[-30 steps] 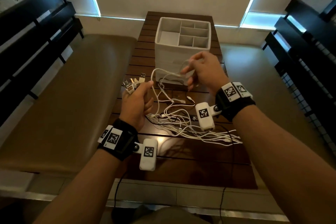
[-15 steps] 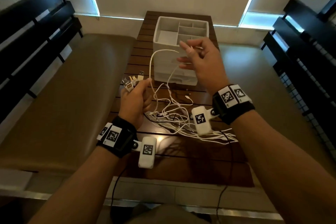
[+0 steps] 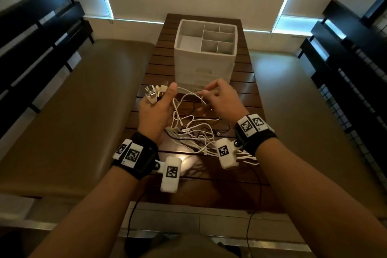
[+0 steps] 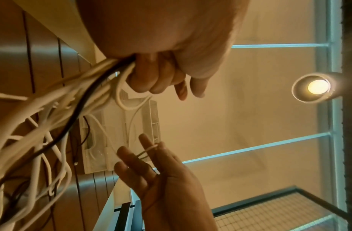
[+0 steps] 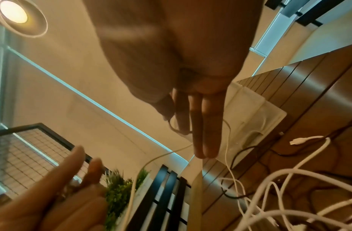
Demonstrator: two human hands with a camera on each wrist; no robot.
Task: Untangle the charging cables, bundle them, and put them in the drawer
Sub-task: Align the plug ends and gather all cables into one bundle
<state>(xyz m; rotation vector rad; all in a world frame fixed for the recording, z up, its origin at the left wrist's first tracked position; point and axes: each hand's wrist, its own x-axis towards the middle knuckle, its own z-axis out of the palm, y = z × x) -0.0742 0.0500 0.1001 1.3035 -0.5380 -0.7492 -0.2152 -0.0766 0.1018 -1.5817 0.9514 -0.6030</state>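
Cables (image 3: 192,134) lie tangled on the table (image 3: 155,65), nearer than the organizer (image 3: 204,63). Left hand (image 3: 156,111) clenches a bunch of them, plugs (image 3: 154,92) sticking out. Right hand (image 3: 219,100) pinches one white strand before the organizer.

The head view looks from above, forward and down, on the desk (image 3: 240,94), with the white organizer (image 3: 205,56) at 12 o'clock. The left wrist view sits very near the left hand (image 4: 161,75) and looks along it, rotated sideways, to the organizer (image 4: 119,137). The right wrist view is close behind the right hand (image 5: 200,117), also tilted. All three share the cables (image 3: 188,132) and the organizer.
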